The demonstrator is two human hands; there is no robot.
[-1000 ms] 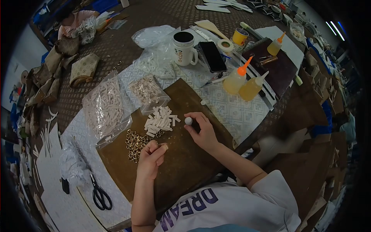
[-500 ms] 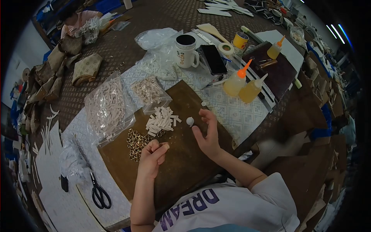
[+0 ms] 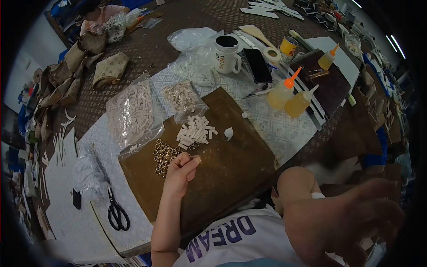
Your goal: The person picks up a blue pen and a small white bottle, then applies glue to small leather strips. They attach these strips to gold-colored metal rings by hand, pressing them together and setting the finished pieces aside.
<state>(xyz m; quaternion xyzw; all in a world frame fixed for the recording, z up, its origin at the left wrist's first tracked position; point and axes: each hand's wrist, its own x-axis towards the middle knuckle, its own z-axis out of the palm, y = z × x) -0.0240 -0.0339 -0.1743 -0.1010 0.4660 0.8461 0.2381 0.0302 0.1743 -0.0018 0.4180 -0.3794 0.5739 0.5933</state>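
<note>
By the left fingers point(image 3: 190, 166) gleam golden rings point(image 3: 163, 156).

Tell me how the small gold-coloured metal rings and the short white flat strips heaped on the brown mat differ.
The small gold-coloured metal rings are shiny, while the short white flat strips look dull. The rings are curved around open centres; the strips are straight and solid. The ring heap lies closer to the person's body than the strip heap. Both sit in loose piles on the brown mat.

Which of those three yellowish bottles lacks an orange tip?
The right-hand bottle of the close pair: its nozzle is pale; its neighbour and the farther bottle have orange ones.
</note>
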